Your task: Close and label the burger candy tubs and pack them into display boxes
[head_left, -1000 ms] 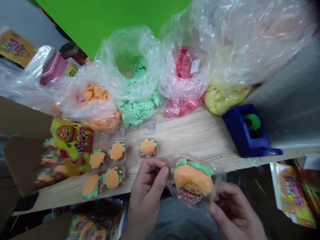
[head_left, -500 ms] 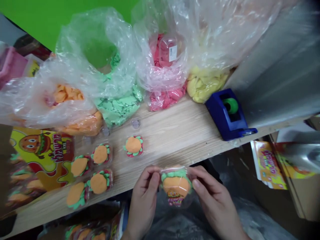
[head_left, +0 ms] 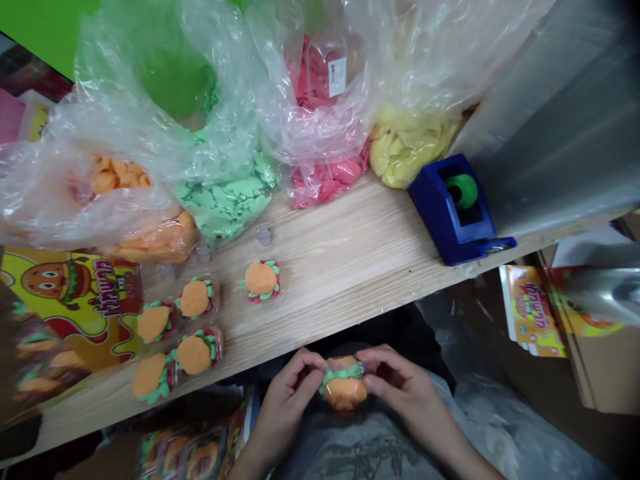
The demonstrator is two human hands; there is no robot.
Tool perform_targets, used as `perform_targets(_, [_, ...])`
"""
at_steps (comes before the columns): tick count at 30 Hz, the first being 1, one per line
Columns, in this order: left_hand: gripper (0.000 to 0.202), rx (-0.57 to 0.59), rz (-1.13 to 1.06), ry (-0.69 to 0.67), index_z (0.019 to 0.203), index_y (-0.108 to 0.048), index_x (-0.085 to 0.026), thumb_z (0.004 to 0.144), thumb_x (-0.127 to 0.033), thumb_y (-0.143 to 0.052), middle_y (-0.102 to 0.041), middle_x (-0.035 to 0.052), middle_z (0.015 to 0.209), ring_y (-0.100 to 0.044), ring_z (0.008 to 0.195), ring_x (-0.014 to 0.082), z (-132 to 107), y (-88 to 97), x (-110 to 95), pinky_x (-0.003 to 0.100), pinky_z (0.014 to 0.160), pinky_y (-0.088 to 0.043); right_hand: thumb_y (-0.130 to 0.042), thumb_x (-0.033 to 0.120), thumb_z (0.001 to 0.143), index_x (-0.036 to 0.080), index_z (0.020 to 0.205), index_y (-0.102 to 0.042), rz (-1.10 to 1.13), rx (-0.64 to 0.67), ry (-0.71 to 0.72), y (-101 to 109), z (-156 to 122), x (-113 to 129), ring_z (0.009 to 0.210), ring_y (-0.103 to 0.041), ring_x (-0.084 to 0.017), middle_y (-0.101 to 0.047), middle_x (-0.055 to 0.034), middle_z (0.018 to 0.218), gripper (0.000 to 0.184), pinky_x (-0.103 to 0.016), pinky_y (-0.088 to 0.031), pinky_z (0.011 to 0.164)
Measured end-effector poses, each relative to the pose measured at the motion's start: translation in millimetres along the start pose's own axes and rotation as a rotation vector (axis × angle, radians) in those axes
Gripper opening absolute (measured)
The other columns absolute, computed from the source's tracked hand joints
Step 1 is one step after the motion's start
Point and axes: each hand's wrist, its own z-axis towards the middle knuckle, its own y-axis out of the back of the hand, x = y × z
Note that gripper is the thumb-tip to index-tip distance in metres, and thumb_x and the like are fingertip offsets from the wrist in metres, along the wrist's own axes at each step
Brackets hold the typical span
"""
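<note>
My left hand (head_left: 286,407) and my right hand (head_left: 407,390) pinch a small burger-shaped toy (head_left: 344,385) from both sides, above my lap. It has orange buns and a green and red filling, and my fingers partly cover it. Whether clear plastic wraps it here is hard to tell. Just beyond the wooden shelf's front edge (head_left: 320,340), several similar burgers in clear trays lie on the shelf, the nearest being (head_left: 261,280). None touches my hands.
Clear bags of orange (head_left: 160,243), green (head_left: 225,207), pink (head_left: 325,185) and yellow (head_left: 405,157) modelling material stand along the shelf. A blue tape dispenser (head_left: 453,210) sits to their right. A printed burger card (head_left: 65,287) lies at left; packaged burgers (head_left: 183,457) lie below.
The burger has moved lower and closer to my lap, and both hands have closed in around it. Its printed label no longer shows. The view has shifted slightly.
</note>
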Motion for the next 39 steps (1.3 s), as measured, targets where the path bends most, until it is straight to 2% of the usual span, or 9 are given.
perform_targets(4, [0.017, 0.111, 0.138, -0.025, 0.091, -0.067, -0.022, 0.084, -0.028, -0.053, -0.057, 0.0019, 0.083, -0.054, 0.08, 0.0172, -12.3, 9.1, 2.9, 0.024, 0.073, -0.039, -0.066, 0.03, 0.074, 0.02, 0.081, -0.072, -0.087, 0.096, 0.03, -2.1, -0.6, 4.8, 0.077, -0.058, -0.015, -0.06, -0.0026, 0.078, 0.013, -0.026, -0.048, 0.071])
perform_targets(12, [0.02, 0.121, 0.118, -0.025, 0.087, -0.067, -0.022, 0.086, -0.03, -0.049, -0.055, 0.0015, 0.081, -0.053, 0.079, 0.0169, -15.8, 7.1, 7.5, 0.024, 0.072, -0.038, -0.068, 0.03, 0.073, 0.02, 0.072, -0.07, -0.074, 0.094, 0.05, -3.3, -5.8, -3.8, 0.069, -0.058, -0.014, -0.059, -0.0009, 0.071, 0.011, -0.025, -0.046, 0.065])
perform_targets(15, [0.021, 0.138, 0.124, -0.018, 0.085, -0.067, -0.021, 0.086, -0.03, -0.049, -0.056, 0.0017, 0.08, -0.053, 0.079, 0.0172, -17.0, 8.4, 7.7, 0.024, 0.072, -0.038, -0.067, 0.031, 0.073, 0.019, 0.071, -0.069, -0.078, 0.173, 0.03, -1.2, -4.4, -1.9, 0.068, -0.058, -0.014, -0.06, -0.0004, 0.069, 0.013, -0.025, -0.046, 0.065])
perform_targets(21, [0.022, 0.12, 0.12, -0.066, 0.081, -0.067, -0.02, 0.086, -0.03, -0.048, -0.055, 0.0021, 0.079, -0.054, 0.079, 0.0169, -14.0, 5.5, -0.9, 0.025, 0.073, -0.039, -0.059, 0.025, 0.081, 0.022, 0.083, -0.07, -0.427, 0.266, 0.121, 0.3, -4.2, 17.0, 0.079, -0.058, -0.017, -0.06, -0.003, 0.079, 0.012, -0.027, -0.046, 0.071])
perform_targets(23, [0.022, 0.116, 0.123, -0.099, 0.08, -0.068, -0.019, 0.085, -0.031, -0.049, -0.054, 0.0023, 0.078, -0.054, 0.078, 0.017, -10.8, 2.3, -3.2, 0.025, 0.072, -0.039, -0.059, 0.026, 0.081, 0.024, 0.086, -0.071, -0.461, 0.276, 0.129, 0.7, -4.9, 22.4, 0.08, -0.059, -0.017, -0.06, -0.0034, 0.081, 0.014, -0.027, -0.046, 0.073])
perform_targets(29, [0.019, -0.084, -0.031, -0.089, 0.096, -0.062, -0.021, 0.082, -0.029, -0.053, -0.059, 0.0027, 0.088, -0.055, 0.084, 0.0184, -11.1, -16.3, 12.6, 0.027, 0.077, -0.042, -0.061, 0.031, 0.08, 0.021, 0.081, -0.072, -0.227, 0.121, 0.043, 6.2, -5.0, 15.8, 0.077, -0.059, -0.017, -0.062, -0.0033, 0.078, 0.015, -0.028, -0.047, 0.073])
perform_targets(33, [0.019, -0.18, -0.07, -0.03, 0.093, -0.063, -0.02, 0.083, -0.031, -0.051, -0.063, 0.0043, 0.091, -0.056, 0.087, 0.0197, -10.5, -17.1, 10.4, 0.028, 0.079, -0.043, -0.06, 0.034, 0.08, 0.02, 0.082, -0.07, -0.058, 0.031, 0.047, 8.0, -5.0, 4.8, 0.076, -0.057, -0.016, -0.062, -0.0035, 0.079, 0.017, -0.029, -0.046, 0.072])
perform_targets(36, [0.019, -0.138, 0.017, -0.128, 0.089, -0.065, -0.02, 0.084, -0.029, -0.05, -0.063, 0.0042, 0.085, -0.056, 0.084, 0.0192, -1.6, -4.3, -7.2, 0.028, 0.078, -0.042, -0.063, 0.034, 0.078, 0.019, 0.078, -0.068, -0.101, 0.044, 0.076, 6.7, -6.3, 2.0, 0.073, -0.056, -0.016, -0.061, -0.0028, 0.076, 0.016, -0.028, -0.046, 0.07])
perform_targets(39, [0.022, 0.019, 0.171, -0.255, 0.089, -0.067, -0.021, 0.087, -0.027, -0.047, -0.059, 0.0043, 0.083, -0.055, 0.082, 0.0182, 7.0, 9.5, -18.5, 0.027, 0.077, -0.042, -0.067, 0.03, 0.073, 0.019, 0.071, -0.064, -0.168, 0.082, 0.042, 5.6, -9.0, -5.3, 0.066, -0.056, -0.015, -0.059, -0.0005, 0.068, 0.013, -0.025, -0.046, 0.063])
